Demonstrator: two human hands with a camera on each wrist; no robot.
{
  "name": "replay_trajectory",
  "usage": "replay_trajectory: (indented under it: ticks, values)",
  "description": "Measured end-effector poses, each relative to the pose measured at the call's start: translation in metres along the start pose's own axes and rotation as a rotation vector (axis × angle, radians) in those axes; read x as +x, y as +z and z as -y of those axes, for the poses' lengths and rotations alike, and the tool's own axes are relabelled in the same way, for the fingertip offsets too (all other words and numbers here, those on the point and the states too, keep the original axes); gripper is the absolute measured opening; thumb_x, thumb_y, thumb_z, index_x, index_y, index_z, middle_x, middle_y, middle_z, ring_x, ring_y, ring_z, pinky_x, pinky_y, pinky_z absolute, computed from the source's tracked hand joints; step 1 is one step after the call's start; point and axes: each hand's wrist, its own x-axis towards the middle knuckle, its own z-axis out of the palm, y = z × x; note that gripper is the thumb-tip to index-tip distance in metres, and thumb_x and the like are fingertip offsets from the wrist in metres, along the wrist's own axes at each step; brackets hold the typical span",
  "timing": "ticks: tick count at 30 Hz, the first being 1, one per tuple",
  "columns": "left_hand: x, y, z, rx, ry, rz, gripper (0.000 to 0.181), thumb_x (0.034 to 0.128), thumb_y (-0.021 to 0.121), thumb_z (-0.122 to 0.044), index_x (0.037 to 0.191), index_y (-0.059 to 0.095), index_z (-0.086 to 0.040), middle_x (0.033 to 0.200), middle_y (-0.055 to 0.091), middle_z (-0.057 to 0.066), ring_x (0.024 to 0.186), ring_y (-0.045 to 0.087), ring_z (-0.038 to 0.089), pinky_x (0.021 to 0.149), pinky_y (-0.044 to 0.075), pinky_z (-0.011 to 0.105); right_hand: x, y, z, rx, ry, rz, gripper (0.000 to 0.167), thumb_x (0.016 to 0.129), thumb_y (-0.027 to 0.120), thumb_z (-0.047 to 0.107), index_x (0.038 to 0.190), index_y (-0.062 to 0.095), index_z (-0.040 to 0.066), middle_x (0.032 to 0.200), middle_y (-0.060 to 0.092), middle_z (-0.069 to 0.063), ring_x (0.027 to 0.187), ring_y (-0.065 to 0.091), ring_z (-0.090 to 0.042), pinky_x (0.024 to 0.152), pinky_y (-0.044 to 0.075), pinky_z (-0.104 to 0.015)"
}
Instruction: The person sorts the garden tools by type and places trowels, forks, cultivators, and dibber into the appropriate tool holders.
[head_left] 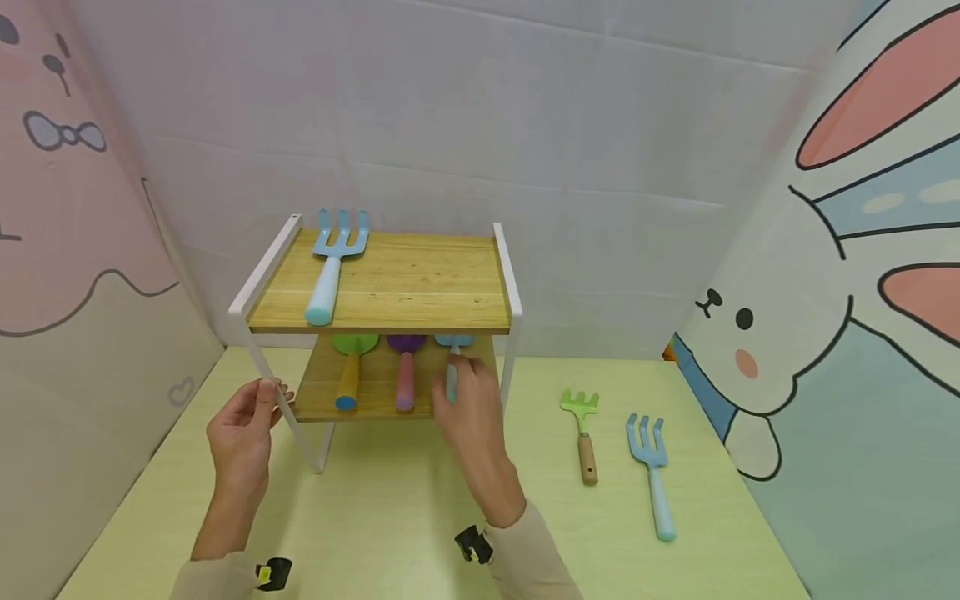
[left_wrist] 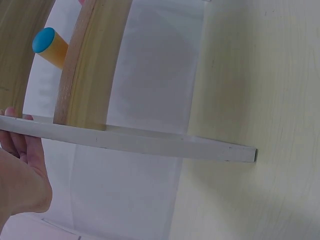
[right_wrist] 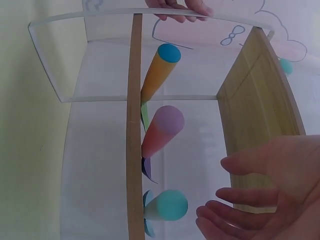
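A two-tier wooden shelf (head_left: 427, 279) with a white metal frame stands on the table. My left hand (head_left: 243, 433) holds its left front leg (left_wrist: 175, 146), fingers behind the metal. On the lower board lie a green-bladed trowel (head_left: 348, 379) with an orange handle, a purple-bladed one (head_left: 405, 379) with a pink handle, and a light blue tool (right_wrist: 172, 205) whose head is mostly hidden. Beside that blue handle is my right hand (head_left: 476, 408); the right wrist view shows its fingers (right_wrist: 245, 197) spread and apart from it. A light blue hand fork (head_left: 327, 279) lies on the top board.
Right of the shelf, a green hand fork (head_left: 584, 433) with a wooden handle and another light blue hand fork (head_left: 654, 475) lie on the pale table (head_left: 720, 517). Printed cloth walls (head_left: 600, 167) close in the back and both sides.
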Motion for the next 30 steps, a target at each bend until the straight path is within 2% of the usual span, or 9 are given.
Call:
replay_trajectory:
  ticks: [5,13,18,24,30]
  values:
    - [0.000,0.000,0.000,0.003,-0.001,0.000,0.015,0.0999,0.066,-0.007,0.098,0.073,0.006,0.083,0.074,0.003,0.076,0.074,0.011,0.080,0.062,0.022,-0.008,-0.002,-0.001,0.003,-0.032,-0.022,0.023,0.090,0.074,0.006,0.109,0.072,-0.007,0.102,0.072,-0.020,0.092,0.069,-0.033,0.075,0.061,-0.042]
    - [0.000,0.000,-0.001,0.012,0.002,-0.002,0.014,0.0999,0.066,-0.007,0.099,0.073,0.005,0.084,0.074,0.003,0.077,0.074,0.010,0.080,0.062,0.022,-0.021,-0.009,-0.005,0.080,-0.007,0.023,0.027,0.094,0.075,0.010,0.117,0.069,-0.002,0.110,0.070,-0.016,0.099,0.068,-0.030,0.079,0.062,-0.041]
    - [0.001,0.000,-0.001,0.017,0.000,-0.002,0.015,0.1001,0.066,-0.008,0.099,0.073,0.004,0.084,0.074,0.003,0.077,0.074,0.010,0.080,0.062,0.023,-0.029,-0.010,-0.013,0.127,-0.056,0.003,0.027,0.093,0.076,0.007,0.116,0.068,-0.003,0.111,0.069,-0.017,0.095,0.067,-0.028,0.076,0.061,-0.037]
    - [0.001,0.000,0.000,0.012,-0.010,-0.004,0.014,0.1003,0.066,-0.008,0.099,0.074,0.004,0.085,0.075,0.003,0.078,0.074,0.010,0.081,0.062,0.025,-0.038,-0.012,-0.023,0.190,-0.116,-0.010,0.026,0.092,0.076,0.004,0.115,0.068,-0.004,0.109,0.068,-0.016,0.096,0.067,-0.030,0.079,0.062,-0.038]
    - [0.000,0.000,0.001,0.016,-0.007,0.002,0.013,0.1004,0.066,-0.008,0.098,0.074,0.002,0.085,0.074,0.002,0.078,0.074,0.010,0.081,0.062,0.024,-0.047,-0.013,-0.032,0.239,-0.149,-0.041,0.022,0.092,0.077,0.003,0.110,0.068,-0.003,0.105,0.069,-0.013,0.094,0.068,-0.026,0.080,0.062,-0.036]
